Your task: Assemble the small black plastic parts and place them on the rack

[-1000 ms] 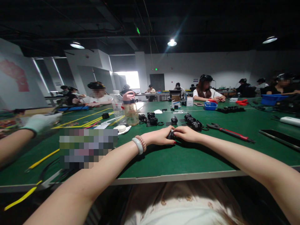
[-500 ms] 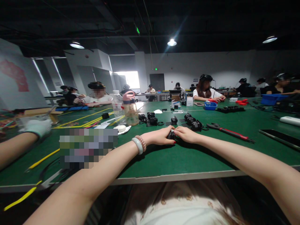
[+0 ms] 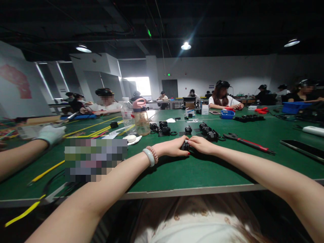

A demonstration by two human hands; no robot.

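Note:
Both of my hands meet over the green table around a small black part (image 3: 185, 145), whose kind I cannot make out. My left hand (image 3: 173, 146) is closed on it from the left, thumb toward me. From the right, my right hand (image 3: 201, 144) pinches the same part with its fingertips. Fingers cover much of the part. Just beyond the hands stands a similar black piece (image 3: 188, 129). Black round parts (image 3: 208, 131) lie in a group behind my right hand, and another group of black parts (image 3: 165, 129) lies behind my left.
Red-handled pliers (image 3: 249, 142) and a phone (image 3: 302, 150) lie to the right. A tan drink bottle (image 3: 141, 122) and a clear bottle (image 3: 127, 113) stand left of the parts. A co-worker's gloved hand (image 3: 52, 134) is at far left. Beyond sits a blue bin (image 3: 227, 114).
My hands stay almost in place around the black part. At far left, the co-worker's gloved hand has moved to the right.

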